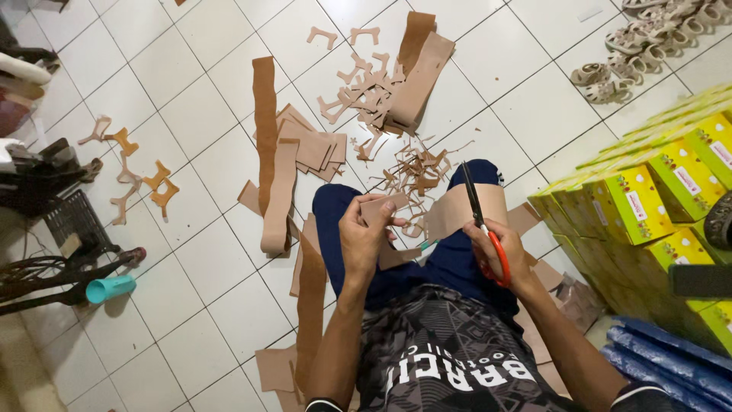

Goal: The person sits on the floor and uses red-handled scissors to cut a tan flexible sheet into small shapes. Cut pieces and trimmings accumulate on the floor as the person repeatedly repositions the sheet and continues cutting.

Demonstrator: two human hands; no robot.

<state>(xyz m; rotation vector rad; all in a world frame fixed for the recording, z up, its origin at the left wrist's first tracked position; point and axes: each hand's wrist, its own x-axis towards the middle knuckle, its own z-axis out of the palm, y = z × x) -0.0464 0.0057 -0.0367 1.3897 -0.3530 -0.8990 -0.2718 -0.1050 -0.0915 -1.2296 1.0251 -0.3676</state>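
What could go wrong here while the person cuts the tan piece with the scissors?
1. The left hand holds a small tan piece close to the scissors in the right hand, so the blades might nick a finger.
2. The work is done over the lap, so a slip could send the blades toward the leg.
3. Loose strips and scraps lie on the tiled floor; someone might slip on them.

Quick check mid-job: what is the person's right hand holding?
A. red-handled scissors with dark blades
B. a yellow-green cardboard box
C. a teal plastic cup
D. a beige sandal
A: the right hand grips the red-handled scissors, blades pointing up and away, while the left hand holds a small tan material piece.
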